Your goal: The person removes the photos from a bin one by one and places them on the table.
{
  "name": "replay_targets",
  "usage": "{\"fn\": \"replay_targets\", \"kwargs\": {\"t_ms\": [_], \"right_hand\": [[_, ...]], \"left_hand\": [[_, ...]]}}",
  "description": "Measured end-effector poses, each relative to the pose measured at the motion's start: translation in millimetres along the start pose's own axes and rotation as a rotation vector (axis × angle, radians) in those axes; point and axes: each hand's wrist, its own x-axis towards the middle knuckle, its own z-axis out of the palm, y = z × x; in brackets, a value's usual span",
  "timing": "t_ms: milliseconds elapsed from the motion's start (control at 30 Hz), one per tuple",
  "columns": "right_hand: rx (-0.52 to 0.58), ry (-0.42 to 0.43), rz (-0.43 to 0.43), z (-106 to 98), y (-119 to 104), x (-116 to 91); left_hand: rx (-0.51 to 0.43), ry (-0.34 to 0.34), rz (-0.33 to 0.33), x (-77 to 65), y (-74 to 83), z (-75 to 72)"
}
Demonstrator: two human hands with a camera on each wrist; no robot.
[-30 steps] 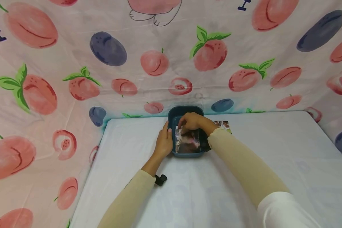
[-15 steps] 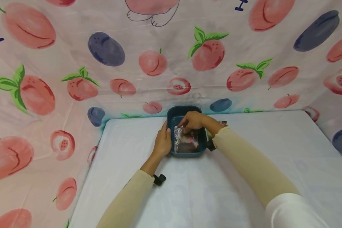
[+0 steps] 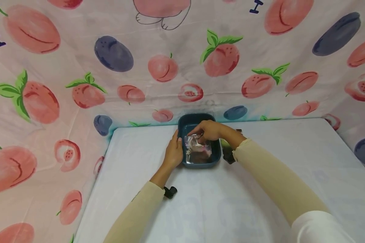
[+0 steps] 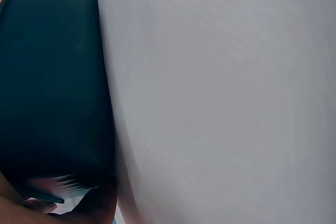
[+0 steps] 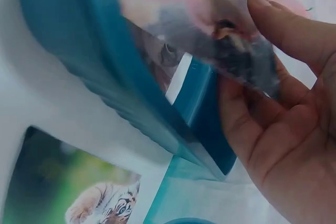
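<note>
Near the back edge of the table stands a dark teal plastic bin (image 3: 200, 165). My left hand (image 3: 174, 152) holds its left side, the thumb at the rim; the left wrist view shows mostly the bin's outer wall (image 4: 52, 77). Over the bin, my right hand (image 3: 210, 130) pinches the edge of a glossy photo card (image 3: 197, 155), thumb on top and fingers beneath. In the right wrist view this card (image 5: 205, 19) is bent and tilted up, printed with a blurred animal picture. Another picture (image 5: 167, 59) lies below it in the bin.
A photo card with a tiger cub (image 5: 58, 182) lies on the table just right of the bin, partly hidden by the right arm in the head view. The white-covered table (image 3: 200, 209) meets a fruit-print cloth (image 3: 170, 98) close behind the bin.
My right hand has shifted slightly to the right, and the far edge of the photo card has bent up with it. The left hand stays on the bin.
</note>
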Motion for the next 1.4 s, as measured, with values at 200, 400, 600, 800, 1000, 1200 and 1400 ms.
{"fn": "replay_targets", "kwargs": {"t_ms": [200,400,600,800,1000,1200,1400], "right_hand": [[0.029,0.021,0.009,3.8,1.3,-7.9],[0.109,0.075,0.053,7.0,5.8,-14.2],[0.164,0.187,0.077,12.6,10.9,-22.8],[0.261,0.361,0.054,12.8,21.9,-37.9],[0.322,0.422,0.094,-0.8,35.4,-63.0],[0.333,0.470,0.120,-13.2,58.8,-95.6],[0.349,0.470,0.194,-24.6,84.7,-130.6]], "left_hand": [[0.001,0.006,0.010,0.6,-1.2,-0.1],[-0.002,0.009,0.011,1.0,-0.4,-0.6],[-0.004,0.017,0.007,1.0,-1.9,-1.0],[0.001,0.024,0.010,-0.4,-1.6,-1.1],[-0.003,0.020,0.007,0.1,-0.8,-0.1],[-0.003,0.003,-0.003,0.4,-1.0,1.3],[-0.010,-0.001,-0.002,-0.1,-1.9,2.1]]}}
